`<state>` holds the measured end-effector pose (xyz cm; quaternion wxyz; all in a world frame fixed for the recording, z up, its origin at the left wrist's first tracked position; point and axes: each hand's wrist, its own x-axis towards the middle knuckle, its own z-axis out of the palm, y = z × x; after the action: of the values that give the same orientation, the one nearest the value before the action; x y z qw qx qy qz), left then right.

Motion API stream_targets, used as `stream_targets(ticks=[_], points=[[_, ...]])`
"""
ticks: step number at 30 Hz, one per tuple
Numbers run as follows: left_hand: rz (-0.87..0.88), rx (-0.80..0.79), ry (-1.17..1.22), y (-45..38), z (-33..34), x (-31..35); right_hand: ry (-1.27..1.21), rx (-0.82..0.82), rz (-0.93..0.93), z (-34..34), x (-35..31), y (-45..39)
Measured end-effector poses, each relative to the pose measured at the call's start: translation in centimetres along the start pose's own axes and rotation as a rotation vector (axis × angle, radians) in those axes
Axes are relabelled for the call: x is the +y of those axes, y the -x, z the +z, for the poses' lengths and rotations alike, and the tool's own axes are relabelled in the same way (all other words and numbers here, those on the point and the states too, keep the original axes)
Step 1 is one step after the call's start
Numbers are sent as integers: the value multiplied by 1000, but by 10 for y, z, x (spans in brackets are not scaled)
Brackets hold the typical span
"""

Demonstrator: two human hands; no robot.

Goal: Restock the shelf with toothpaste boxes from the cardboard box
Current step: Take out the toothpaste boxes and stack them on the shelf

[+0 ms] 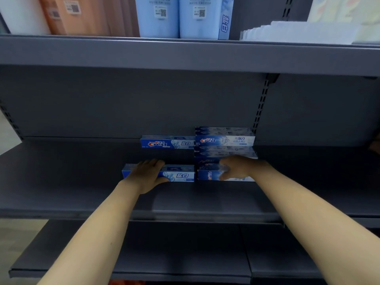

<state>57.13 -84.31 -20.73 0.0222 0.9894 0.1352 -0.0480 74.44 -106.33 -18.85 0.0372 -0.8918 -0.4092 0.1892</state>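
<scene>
Blue and white toothpaste boxes lie on the grey middle shelf (82, 194). My left hand (147, 174) grips the front left box (178, 173) from above, fingers over its top and thumb on its front face. My right hand (236, 167) rests with spread fingers on the front right stack (207, 175), covering much of it. Behind it stands a taller stack of boxes (225, 139) against the back panel. A single blue box (167, 142) lies at the back left of these. The cardboard box is not in view.
The upper shelf (185, 54) overhangs close above, carrying tall blue packs (176, 17), orange packs (86, 15) and white items (298, 31). A slotted upright (261, 103) runs down the back panel. A lower shelf (164, 254) juts out beneath my forearms.
</scene>
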Motion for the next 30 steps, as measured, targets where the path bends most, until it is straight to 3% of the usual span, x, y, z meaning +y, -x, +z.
stream_targets(ticks=[10, 14, 18, 26, 30], points=[[-31, 6, -20, -8, -4, -9, 1, 81, -9, 4, -2, 1], [-1, -28, -18, -7, -8, -5, 262, 286, -55, 11, -8, 8], [109, 53, -15, -14, -12, 21, 389, 360, -44, 25, -11, 13], [295, 44, -46, -31, -16, 76, 291, 293, -137, 26, 3, 36], [298, 14, -43, -29, -16, 83, 218, 220, -64, 15, 13, 50]])
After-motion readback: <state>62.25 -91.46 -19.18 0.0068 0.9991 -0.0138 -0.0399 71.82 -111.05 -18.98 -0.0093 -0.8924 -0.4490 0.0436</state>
